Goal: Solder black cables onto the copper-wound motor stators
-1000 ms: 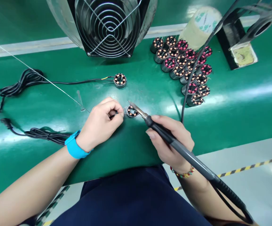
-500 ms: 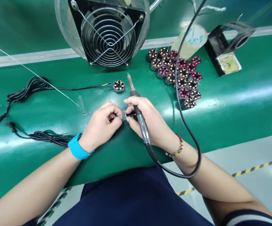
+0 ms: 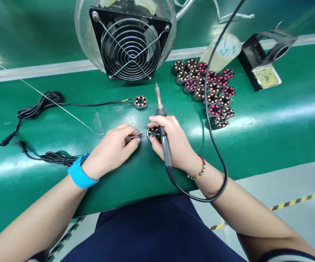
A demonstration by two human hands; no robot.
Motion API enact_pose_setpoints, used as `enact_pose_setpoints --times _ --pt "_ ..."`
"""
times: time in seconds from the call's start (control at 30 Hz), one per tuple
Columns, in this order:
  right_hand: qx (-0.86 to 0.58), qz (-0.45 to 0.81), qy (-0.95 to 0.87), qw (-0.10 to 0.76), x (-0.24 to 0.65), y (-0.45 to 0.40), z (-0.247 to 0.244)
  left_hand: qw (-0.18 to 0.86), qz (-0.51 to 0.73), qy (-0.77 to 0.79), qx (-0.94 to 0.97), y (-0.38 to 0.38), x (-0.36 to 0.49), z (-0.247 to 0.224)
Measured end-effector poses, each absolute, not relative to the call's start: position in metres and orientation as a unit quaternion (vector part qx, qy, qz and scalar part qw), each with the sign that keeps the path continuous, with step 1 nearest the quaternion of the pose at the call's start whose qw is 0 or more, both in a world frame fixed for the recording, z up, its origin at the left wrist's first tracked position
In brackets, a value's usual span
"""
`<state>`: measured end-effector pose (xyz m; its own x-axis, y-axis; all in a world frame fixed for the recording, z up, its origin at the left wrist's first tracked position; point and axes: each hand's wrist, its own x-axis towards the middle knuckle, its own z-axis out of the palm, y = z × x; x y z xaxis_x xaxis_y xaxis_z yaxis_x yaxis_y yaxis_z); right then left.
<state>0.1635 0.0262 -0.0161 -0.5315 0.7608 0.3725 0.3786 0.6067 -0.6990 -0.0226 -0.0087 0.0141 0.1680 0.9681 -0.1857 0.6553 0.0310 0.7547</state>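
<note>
My left hand (image 3: 116,147) is closed in a pinch around the stripped end of a black cable, and its thin wire ends (image 3: 141,135) poke out past the fingertips toward the right. In my right hand (image 3: 177,143) lies a soldering iron (image 3: 166,150), its tip pointing away from me. The thumb and fingers of that same hand also grip a small copper-wound stator (image 3: 150,133) against the green table. A narrow gap separates the wire ends from this stator. Whether the thin pale wire (image 3: 72,114) ending near my left hand is held cannot be seen.
A fan (image 3: 132,56) stands at the back. Several stators (image 3: 214,87) cluster right of it, before a pale bottle (image 3: 226,49) and an iron stand (image 3: 255,69). Coiled cables (image 3: 41,105) lie left, one joined to another stator (image 3: 140,102). The iron's cord (image 3: 210,127) loops over my right forearm.
My left hand has drawn slightly left from the stator, so the wire ends and more of the stator now show. The whole view has shifted a little.
</note>
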Motion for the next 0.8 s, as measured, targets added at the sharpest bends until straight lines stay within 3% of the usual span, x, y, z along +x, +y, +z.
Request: enact_pose_setpoints --times 0.23,0.8 --pt "-0.347 0.289 -0.84 0.301 0.163 0.024 -0.016 0.546 0.282 0.64 0.461 -0.005 -0.027 0.018" --pt "-0.316 0.273 -0.852 0.316 0.162 0.023 -0.018 0.499 0.241 0.677 0.484 -0.003 -0.013 0.019"
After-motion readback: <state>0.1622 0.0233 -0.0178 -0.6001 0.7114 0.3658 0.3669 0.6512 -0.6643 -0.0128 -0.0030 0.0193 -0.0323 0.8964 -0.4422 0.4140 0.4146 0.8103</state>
